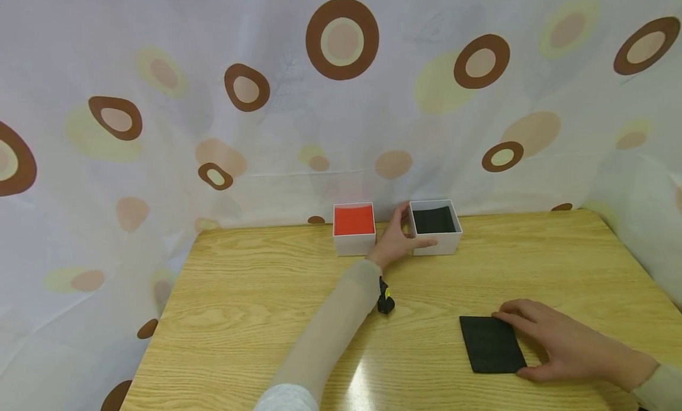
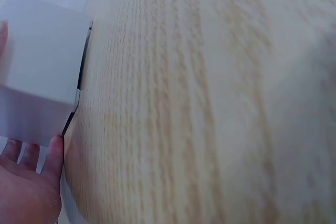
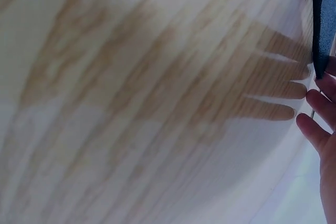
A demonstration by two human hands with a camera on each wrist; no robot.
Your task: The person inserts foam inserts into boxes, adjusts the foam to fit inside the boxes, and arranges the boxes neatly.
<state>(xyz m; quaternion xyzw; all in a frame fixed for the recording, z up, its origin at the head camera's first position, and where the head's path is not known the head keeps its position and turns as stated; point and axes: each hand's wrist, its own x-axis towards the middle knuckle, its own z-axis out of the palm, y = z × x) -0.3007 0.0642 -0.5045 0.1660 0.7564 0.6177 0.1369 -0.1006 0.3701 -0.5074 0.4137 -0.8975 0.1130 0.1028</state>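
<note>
My left hand (image 1: 395, 242) holds a white open-topped box (image 1: 436, 243) near the back edge of the table, with the thumb along its front and the fingers at its left side. Black material (image 1: 434, 220) lies inside that box. In the left wrist view, fingers of the left hand (image 2: 31, 182) touch the box's white wall (image 2: 44, 51). Nearer the front right, my right hand (image 1: 570, 343) grips a flat black square sheet (image 1: 492, 344) by its right side, thumb at the near corner and fingers at the far one. The sheet's dark edge (image 3: 318, 24) shows in the right wrist view.
Left of the held box stands a second white box (image 1: 356, 245) with red material (image 1: 354, 220) in it. Both boxes are on a wood-grain table (image 1: 240, 304). Behind the table hangs a pale curtain (image 1: 298, 132) patterned with brown and yellow rounded shapes.
</note>
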